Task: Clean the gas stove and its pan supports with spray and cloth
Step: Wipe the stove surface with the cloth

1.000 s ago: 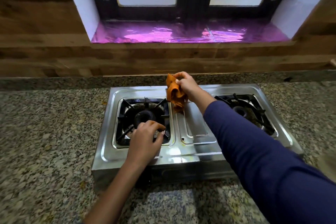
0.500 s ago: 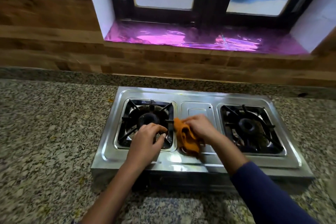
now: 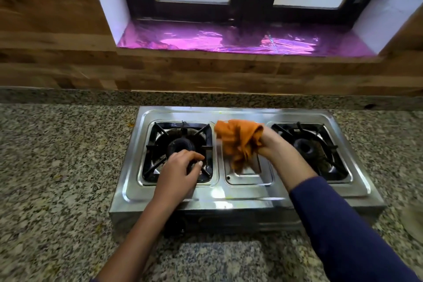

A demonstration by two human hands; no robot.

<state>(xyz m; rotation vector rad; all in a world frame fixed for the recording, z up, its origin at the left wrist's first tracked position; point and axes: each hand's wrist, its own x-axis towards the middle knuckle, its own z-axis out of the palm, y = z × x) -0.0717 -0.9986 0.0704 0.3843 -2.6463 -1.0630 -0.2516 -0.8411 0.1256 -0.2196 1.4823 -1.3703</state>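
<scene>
A steel two-burner gas stove (image 3: pixel 240 197) sits on the granite counter. Each burner carries a black pan support: the left pan support (image 3: pixel 160 130) and the right pan support (image 3: pixel 320 135). My left hand (image 3: pixel 180 171) rests on the front right part of the left pan support, fingers curled on its bars. My right hand (image 3: pixel 272 144) grips a crumpled orange cloth (image 3: pixel 238 139) over the stove's middle panel, near its back half. The cloth hangs down onto the steel. No spray bottle is in view.
The granite counter (image 3: pixel 57 167) spreads left and right of the stove. A wooden backsplash (image 3: pixel 206 71) and a window sill lined with purple foil (image 3: pixel 229 39) rise behind. A pale rounded object (image 3: pixel 414 224) peeks in at the right edge.
My right hand swept the cloth from the back of the middle panel to the front, then back toward the rear. My left hand stayed on the left pan support. The camera shifted.
</scene>
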